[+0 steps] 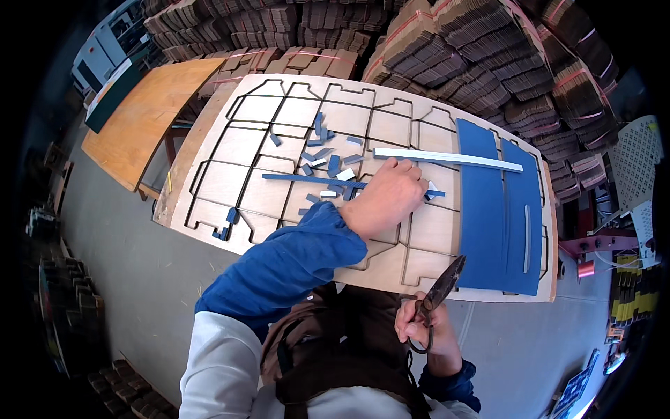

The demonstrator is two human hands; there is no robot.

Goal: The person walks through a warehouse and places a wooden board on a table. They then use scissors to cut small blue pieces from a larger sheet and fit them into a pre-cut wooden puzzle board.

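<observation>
My left hand (389, 197) reaches over a plywood die board (209, 202) with dark cutting rules set in it. Its fingers are curled and closed, and whatever they pinch is hidden beneath them. A narrow blue foam strip (307, 179) runs under this hand and shows again beyond the fingertips, beside a small white-faced piece (433, 187). Several short blue foam pieces (334, 164) lie scattered left of the hand. At the board's near edge, my right hand (420, 327) is wrapped round the handles of dark metal shears (444, 283), their blades pointing up and right.
Blue foam sheets (481, 216) cover the board's right end, with a long white-faced strip (447, 159) across them and a thin pale strip (527, 237) on top. Stacked brown cardboard (447, 56) stands behind. A wooden table (150, 119) is at the left, a perforated metal panel (636, 164) at the right.
</observation>
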